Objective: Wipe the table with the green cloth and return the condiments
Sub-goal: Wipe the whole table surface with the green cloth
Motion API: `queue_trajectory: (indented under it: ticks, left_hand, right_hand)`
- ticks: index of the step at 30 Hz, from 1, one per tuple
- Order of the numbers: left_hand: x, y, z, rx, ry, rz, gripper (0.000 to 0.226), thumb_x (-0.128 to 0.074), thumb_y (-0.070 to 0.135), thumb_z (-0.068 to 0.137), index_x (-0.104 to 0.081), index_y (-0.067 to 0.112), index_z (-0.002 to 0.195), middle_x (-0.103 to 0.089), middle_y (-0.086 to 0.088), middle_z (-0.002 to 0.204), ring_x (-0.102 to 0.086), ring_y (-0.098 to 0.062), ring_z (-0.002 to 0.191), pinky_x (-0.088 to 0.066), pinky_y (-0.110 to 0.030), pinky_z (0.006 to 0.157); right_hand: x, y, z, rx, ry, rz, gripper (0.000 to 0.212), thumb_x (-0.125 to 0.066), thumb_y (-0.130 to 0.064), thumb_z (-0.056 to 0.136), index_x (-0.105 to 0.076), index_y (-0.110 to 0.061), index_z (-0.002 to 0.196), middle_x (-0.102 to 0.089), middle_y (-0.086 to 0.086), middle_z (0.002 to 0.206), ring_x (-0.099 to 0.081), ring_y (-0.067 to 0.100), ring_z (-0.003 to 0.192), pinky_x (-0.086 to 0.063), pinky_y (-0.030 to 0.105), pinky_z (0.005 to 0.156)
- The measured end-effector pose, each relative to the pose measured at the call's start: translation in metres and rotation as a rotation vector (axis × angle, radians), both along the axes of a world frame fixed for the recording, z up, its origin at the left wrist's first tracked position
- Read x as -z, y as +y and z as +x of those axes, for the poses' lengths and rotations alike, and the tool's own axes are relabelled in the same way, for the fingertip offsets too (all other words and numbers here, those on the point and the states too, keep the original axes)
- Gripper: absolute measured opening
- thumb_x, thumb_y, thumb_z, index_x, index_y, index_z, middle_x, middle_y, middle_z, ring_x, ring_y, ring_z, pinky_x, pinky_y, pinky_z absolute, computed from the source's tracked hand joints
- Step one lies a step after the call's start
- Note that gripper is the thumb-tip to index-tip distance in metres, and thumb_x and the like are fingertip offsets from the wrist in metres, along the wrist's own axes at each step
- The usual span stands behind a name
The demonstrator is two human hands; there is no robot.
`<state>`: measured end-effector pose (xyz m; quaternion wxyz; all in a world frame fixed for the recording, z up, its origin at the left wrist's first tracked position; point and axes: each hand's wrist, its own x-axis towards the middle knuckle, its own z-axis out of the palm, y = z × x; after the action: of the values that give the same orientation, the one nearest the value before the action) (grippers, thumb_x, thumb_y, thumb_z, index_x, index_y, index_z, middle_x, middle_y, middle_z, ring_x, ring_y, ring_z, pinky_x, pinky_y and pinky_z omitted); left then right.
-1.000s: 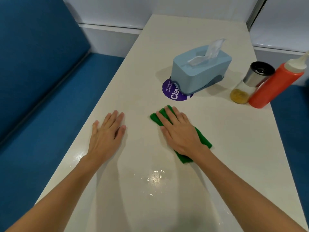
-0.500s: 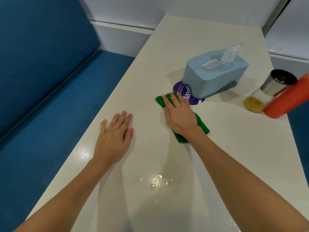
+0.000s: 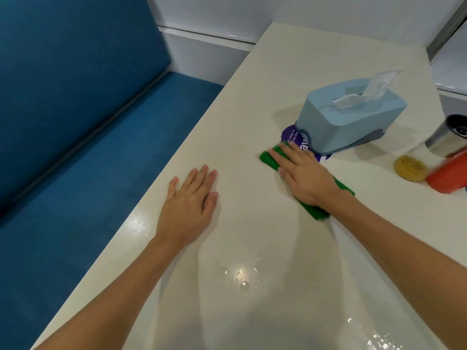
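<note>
My right hand (image 3: 304,174) lies flat on the folded green cloth (image 3: 313,210), pressing it onto the cream table (image 3: 252,92) right in front of the blue tissue box (image 3: 351,117). The cloth's far end touches a round purple sticker (image 3: 292,136). My left hand (image 3: 188,204) rests palm down, fingers spread, on the table near its left edge and holds nothing. At the right edge of the view stand a red squeeze bottle (image 3: 448,175) and a glass shaker (image 3: 414,162) with a steel lid and yellow powder, both partly cut off.
A blue bench seat (image 3: 101,160) and backrest run along the table's left side. A white wall closes the far end. Wet shiny patches (image 3: 242,276) lie on the near part of the table.
My right hand has pushed the green cloth away from me, up to the purple sticker by the tissue box. The view shifted left, cutting off the bottle and shaker. My left hand stayed flat.
</note>
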<state>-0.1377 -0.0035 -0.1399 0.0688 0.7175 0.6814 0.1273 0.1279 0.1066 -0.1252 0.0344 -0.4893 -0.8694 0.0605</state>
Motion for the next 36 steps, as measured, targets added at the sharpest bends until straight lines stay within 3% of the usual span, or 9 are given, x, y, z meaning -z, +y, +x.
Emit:
queue_trajectory:
  ticks: [5, 9, 13, 17, 23, 28, 32, 36]
  left_hand:
    - [0.002, 0.003, -0.003, -0.001, -0.024, 0.013, 0.053, -0.021, 0.042, 0.099, -0.027, 0.031, 0.151, -0.021, 0.01, 0.159, -0.016, -0.011, 0.147, -0.006, -0.041, 0.118]
    - [0.004, 0.003, -0.009, 0.001, -0.019, -0.005, 0.054, -0.02, 0.044, 0.099, -0.027, 0.032, 0.15, -0.021, 0.01, 0.159, -0.016, -0.01, 0.147, -0.005, -0.04, 0.118]
    - [-0.003, 0.004, -0.009, 0.03, -0.087, -0.048, 0.056, -0.022, 0.044, 0.097, -0.028, 0.029, 0.151, -0.02, 0.009, 0.159, -0.013, -0.008, 0.147, -0.002, -0.037, 0.117]
    - [-0.011, 0.004, -0.028, 0.03, -0.041, -0.03, 0.059, -0.021, 0.047, 0.096, -0.025, 0.027, 0.151, -0.017, 0.007, 0.16, -0.011, -0.01, 0.148, 0.0, -0.038, 0.117]
    - [-0.005, 0.0, -0.041, 0.01, -0.034, -0.038, 0.061, -0.017, 0.056, 0.095, -0.02, 0.035, 0.152, -0.012, 0.011, 0.16, -0.008, -0.008, 0.148, 0.001, -0.04, 0.118]
    - [-0.004, 0.004, -0.043, -0.005, -0.014, -0.046, 0.062, -0.015, 0.058, 0.094, -0.017, 0.037, 0.152, -0.01, 0.014, 0.16, -0.006, -0.005, 0.147, 0.001, -0.037, 0.119]
    - [-0.003, 0.002, -0.04, -0.01, -0.014, -0.044, 0.062, -0.015, 0.058, 0.093, -0.018, 0.038, 0.152, -0.011, 0.015, 0.16, -0.007, -0.003, 0.147, 0.003, -0.033, 0.118]
    - [-0.004, 0.001, -0.037, -0.012, -0.025, -0.024, 0.06, -0.016, 0.056, 0.095, -0.02, 0.036, 0.151, -0.013, 0.014, 0.16, -0.009, -0.004, 0.147, 0.001, -0.035, 0.118]
  right_hand:
    - [0.007, 0.045, -0.058, 0.124, -0.004, 0.053, 0.051, -0.025, -0.028, 0.102, -0.017, -0.02, 0.152, -0.02, 0.01, 0.157, -0.013, 0.031, 0.145, -0.015, 0.047, 0.116]
    - [0.009, 0.009, -0.074, -0.039, 0.027, 0.029, 0.054, -0.02, -0.031, 0.099, -0.022, -0.018, 0.151, -0.024, 0.012, 0.156, -0.016, 0.032, 0.144, -0.016, 0.046, 0.115]
    - [0.002, -0.041, -0.025, -0.136, -0.007, -0.002, 0.056, -0.014, -0.037, 0.097, -0.024, -0.025, 0.151, -0.023, 0.004, 0.157, -0.016, 0.025, 0.146, -0.013, 0.043, 0.116]
    - [-0.003, -0.017, -0.012, 0.02, -0.046, 0.041, 0.059, -0.008, -0.04, 0.095, -0.022, -0.025, 0.151, -0.024, 0.004, 0.157, -0.015, 0.025, 0.146, -0.01, 0.045, 0.116]
    - [0.001, 0.046, -0.075, 0.18, -0.047, 0.024, 0.053, -0.023, -0.026, 0.101, -0.012, -0.024, 0.153, -0.015, 0.005, 0.159, -0.007, 0.031, 0.146, -0.012, 0.049, 0.116]
    - [0.001, 0.031, -0.106, 0.021, -0.019, 0.032, 0.052, -0.022, -0.028, 0.101, -0.016, -0.025, 0.152, -0.017, 0.004, 0.159, -0.01, 0.031, 0.145, -0.014, 0.045, 0.114]
    - [-0.002, -0.025, -0.074, -0.168, 0.021, -0.023, 0.057, -0.012, -0.036, 0.095, -0.023, -0.028, 0.151, -0.022, 0.001, 0.158, -0.013, 0.026, 0.146, -0.014, 0.043, 0.115]
    - [-0.001, -0.028, -0.027, -0.086, -0.041, 0.001, 0.057, -0.009, -0.039, 0.095, -0.017, -0.034, 0.151, -0.017, -0.005, 0.159, -0.009, 0.02, 0.147, -0.007, 0.044, 0.117]
